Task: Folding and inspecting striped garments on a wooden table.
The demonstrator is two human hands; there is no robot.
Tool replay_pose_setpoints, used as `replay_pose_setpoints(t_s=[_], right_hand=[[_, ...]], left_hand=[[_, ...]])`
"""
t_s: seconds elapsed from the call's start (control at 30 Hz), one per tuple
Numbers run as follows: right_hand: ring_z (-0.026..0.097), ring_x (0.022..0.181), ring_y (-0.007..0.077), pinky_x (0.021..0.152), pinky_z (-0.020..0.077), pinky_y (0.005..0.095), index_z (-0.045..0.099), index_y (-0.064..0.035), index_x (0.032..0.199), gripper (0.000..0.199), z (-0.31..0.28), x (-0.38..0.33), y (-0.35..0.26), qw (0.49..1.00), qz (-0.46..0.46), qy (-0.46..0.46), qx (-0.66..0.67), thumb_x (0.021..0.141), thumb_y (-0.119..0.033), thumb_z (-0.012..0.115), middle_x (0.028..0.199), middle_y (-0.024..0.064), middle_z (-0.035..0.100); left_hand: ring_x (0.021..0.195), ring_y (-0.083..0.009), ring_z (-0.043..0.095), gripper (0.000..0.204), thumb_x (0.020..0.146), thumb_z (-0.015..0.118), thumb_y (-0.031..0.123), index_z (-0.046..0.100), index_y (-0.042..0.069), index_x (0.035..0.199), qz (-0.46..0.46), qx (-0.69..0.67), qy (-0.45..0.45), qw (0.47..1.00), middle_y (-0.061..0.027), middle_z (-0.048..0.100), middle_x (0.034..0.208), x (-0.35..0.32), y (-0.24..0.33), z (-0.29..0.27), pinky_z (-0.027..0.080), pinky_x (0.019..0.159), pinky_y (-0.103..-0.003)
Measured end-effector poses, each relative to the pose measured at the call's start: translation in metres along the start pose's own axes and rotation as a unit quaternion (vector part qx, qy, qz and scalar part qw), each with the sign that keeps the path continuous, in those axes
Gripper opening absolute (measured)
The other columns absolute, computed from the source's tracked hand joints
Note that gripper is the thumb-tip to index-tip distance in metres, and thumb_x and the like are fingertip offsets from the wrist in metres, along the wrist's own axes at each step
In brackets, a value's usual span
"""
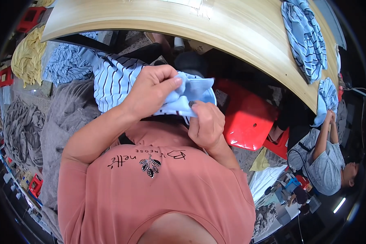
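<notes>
A light blue garment (pixel 114 83) with dark stripes lies across my lap. Its plain blue edge is folded and gathered between my two hands. My left hand (pixel 152 89) pinches the upper part of this edge between thumb and fingers. Lower and to the right, my right hand (pixel 207 124) is closed on the same cloth near its corner. A small dark spot shows at the right thumb tip; I cannot make out what it is. The garment's far left end runs toward a bunched pile of the same striped cloth (pixel 69 61).
A wooden table (pixel 162 18) curves across the far side, with a striped garment (pixel 303 38) on its right. Beside my right hand stands a red stool (pixel 248 122). Grey cloth (pixel 65 118) and yellow cloth (pixel 28 57) lie left. A co-worker (pixel 323 158) sits at right, hands at striped cloth.
</notes>
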State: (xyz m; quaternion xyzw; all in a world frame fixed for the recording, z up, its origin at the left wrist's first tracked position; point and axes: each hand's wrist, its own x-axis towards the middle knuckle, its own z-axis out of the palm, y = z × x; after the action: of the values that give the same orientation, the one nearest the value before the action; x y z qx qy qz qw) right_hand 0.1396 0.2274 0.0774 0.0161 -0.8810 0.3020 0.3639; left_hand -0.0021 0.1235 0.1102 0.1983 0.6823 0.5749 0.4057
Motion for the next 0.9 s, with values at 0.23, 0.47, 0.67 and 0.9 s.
replay_pose_setpoints(t_s=[0.23, 0.47, 0.67, 0.9], right_hand=[[0.053, 0.054, 0.0217, 0.047, 0.0407, 0.0294, 0.054, 0.0022, 0.095, 0.03, -0.004, 0.014, -0.005, 0.998, -0.057, -0.007, -0.009, 0.065, 0.008, 0.058, 0.077, 0.0137, 0.057], [0.053, 0.057, 0.021, 0.048, 0.0412, 0.0293, 0.057, 0.0013, 0.088, 0.027, -0.005, 0.017, -0.005, 0.998, -0.051, -0.035, -0.006, 0.062, 0.007, 0.06, 0.08, 0.0119, 0.057], [0.057, 0.069, 0.0255, 0.06, 0.047, 0.0301, 0.057, 0.0002, 0.084, 0.027, 0.0, 0.025, -0.003, 0.99, 0.074, -0.048, 0.107, 0.059, 0.012, 0.059, 0.088, 0.0131, 0.058], [0.057, 0.07, 0.0138, 0.058, 0.0432, 0.0216, 0.057, 0.0019, 0.083, 0.024, 0.008, 0.027, 0.006, 0.924, 0.216, -0.125, 0.29, 0.062, 0.012, 0.06, 0.08, 0.0092, 0.06]], left_hand=[[0.057, 0.0005, 0.04, 0.009, 0.078, 0.06, 0.008, 0.058, 0.0, 0.074, -0.039, -0.035, -0.082, 0.995, 0.0052, 0.052, 0.064, -0.008, 0.006, 0.0, 0.031, 0.048, -0.017], [0.056, -0.0001, 0.04, 0.005, 0.078, 0.059, 0.003, 0.058, 0.0, 0.075, -0.007, -0.071, -0.16, 0.984, 0.004, 0.053, 0.063, -0.005, -0.002, -0.006, 0.031, 0.047, -0.017], [0.057, -0.0012, 0.043, 0.007, 0.079, 0.059, 0.003, 0.057, -0.001, 0.074, 0.059, 0.038, -0.082, 0.994, 0.0024, 0.052, 0.063, -0.019, 0.002, -0.009, 0.035, 0.047, -0.02], [0.052, -0.0218, 0.051, 0.006, 0.072, 0.06, -0.002, 0.054, 0.0, 0.071, 0.22, 0.154, 0.015, 0.963, -0.0112, 0.052, 0.062, -0.027, -0.016, -0.007, 0.039, 0.047, -0.029]])
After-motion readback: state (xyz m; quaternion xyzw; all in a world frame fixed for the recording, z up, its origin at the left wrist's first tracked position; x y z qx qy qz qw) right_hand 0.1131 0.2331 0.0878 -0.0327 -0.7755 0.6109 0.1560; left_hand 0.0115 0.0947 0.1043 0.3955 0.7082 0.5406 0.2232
